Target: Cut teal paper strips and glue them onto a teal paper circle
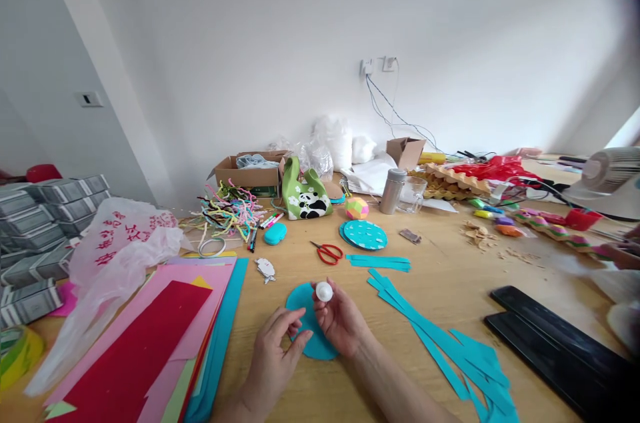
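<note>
My right hand [340,319] is closed around a small white round thing with a raised middle [324,291], which looks like the nozzle end of a bottle; the rest of it is hidden in the fingers. Just left of it, my left hand [277,353] has its thumb and forefinger apart and nothing visible in them. Both hands are above a blue paper circle [320,346] on the table, and partly cover it. Beyond them lie red-handled scissors [330,253], a white fish-shaped cutout [265,269] and blue discs with white marks [366,235].
Blue paper strips [440,349] spread to the right, near black trays [550,349]. Stacked coloured paper [140,343] covers the left side. Pipe cleaners [230,209], a green panda bag [306,196] and a metal flask [393,191] stand further back. Another person's hand [627,253] shows at far right.
</note>
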Demonstrator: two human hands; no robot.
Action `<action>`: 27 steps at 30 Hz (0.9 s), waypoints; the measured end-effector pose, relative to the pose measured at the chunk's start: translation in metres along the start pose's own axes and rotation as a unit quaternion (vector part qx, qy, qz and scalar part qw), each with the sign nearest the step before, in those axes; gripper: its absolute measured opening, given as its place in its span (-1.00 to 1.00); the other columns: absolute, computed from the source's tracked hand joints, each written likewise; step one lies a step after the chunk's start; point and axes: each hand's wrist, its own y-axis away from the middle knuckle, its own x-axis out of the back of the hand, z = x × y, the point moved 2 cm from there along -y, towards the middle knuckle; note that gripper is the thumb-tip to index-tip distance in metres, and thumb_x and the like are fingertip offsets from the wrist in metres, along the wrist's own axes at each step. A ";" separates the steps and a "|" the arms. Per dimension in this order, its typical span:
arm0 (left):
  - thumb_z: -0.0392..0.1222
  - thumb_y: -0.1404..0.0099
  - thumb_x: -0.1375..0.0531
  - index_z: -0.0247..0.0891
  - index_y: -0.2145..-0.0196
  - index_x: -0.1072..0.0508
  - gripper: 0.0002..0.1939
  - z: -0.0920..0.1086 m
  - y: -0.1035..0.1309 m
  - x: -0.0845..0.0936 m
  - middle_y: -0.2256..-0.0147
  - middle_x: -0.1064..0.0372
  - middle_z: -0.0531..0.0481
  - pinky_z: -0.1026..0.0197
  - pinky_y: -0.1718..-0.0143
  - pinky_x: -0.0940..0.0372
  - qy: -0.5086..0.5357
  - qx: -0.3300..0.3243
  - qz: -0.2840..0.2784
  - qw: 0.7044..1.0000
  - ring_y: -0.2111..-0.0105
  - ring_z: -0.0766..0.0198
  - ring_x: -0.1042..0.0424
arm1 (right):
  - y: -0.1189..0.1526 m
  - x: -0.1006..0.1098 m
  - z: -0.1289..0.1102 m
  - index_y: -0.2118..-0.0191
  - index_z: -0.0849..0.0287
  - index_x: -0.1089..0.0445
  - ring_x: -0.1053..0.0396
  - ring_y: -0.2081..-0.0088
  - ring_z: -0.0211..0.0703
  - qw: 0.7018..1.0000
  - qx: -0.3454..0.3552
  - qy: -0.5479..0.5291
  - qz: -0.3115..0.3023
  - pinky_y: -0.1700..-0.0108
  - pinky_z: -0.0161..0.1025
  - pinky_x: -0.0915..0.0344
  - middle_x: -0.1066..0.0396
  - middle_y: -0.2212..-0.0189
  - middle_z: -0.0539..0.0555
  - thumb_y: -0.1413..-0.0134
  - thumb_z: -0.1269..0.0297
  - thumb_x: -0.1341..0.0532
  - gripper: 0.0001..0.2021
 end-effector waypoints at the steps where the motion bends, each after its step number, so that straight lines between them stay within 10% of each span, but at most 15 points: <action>1: -0.13 -0.30 -0.17 -0.22 0.14 -0.48 -0.78 0.001 0.000 0.000 0.34 -0.44 -0.07 0.23 0.31 -0.42 -0.019 -0.005 -0.012 1.000 0.35 0.26 -0.45 | 0.000 0.001 -0.004 0.27 0.30 -0.39 -0.35 0.62 -0.38 1.000 0.016 0.010 0.004 0.60 -0.49 -0.32 -0.44 0.56 0.02 -0.14 0.22 -0.24 -0.80; 9: -0.25 -0.22 -0.23 -0.20 0.07 -0.49 -0.71 0.017 0.007 -0.011 0.11 -0.43 -0.12 0.00 0.09 -0.38 -0.186 0.001 -0.195 0.963 0.10 0.05 -0.40 | -0.002 0.002 -0.039 0.34 0.12 -0.35 -0.38 0.57 -0.36 0.981 0.153 0.087 0.084 0.55 -0.43 -0.34 -0.44 0.55 -0.11 0.02 0.22 -0.36 -0.81; 17: -0.23 -0.22 -0.23 -0.20 0.07 -0.49 -0.71 0.010 0.016 -0.017 -0.01 -0.38 -0.14 -0.14 -0.09 -0.26 -0.221 0.006 -0.249 0.943 -0.10 -0.07 -0.25 | -0.014 -0.028 -0.056 0.37 0.18 -0.37 -0.40 0.46 -0.29 0.950 0.225 0.190 0.102 0.44 -0.36 -0.35 -0.44 0.51 -0.07 0.22 0.19 -0.45 -0.69; 27: -0.17 -0.28 -0.18 -0.21 0.05 -0.46 -0.72 0.007 0.018 -0.018 -0.19 -0.20 -0.19 -0.23 -0.15 -0.17 -0.227 0.027 -0.270 0.935 -0.25 -0.17 -0.03 | -0.033 -0.061 -0.060 0.31 0.23 -0.34 -0.39 0.36 -0.15 0.792 0.296 0.534 0.023 0.32 -0.21 -0.37 -0.41 0.44 0.05 0.01 -0.09 -0.25 -0.58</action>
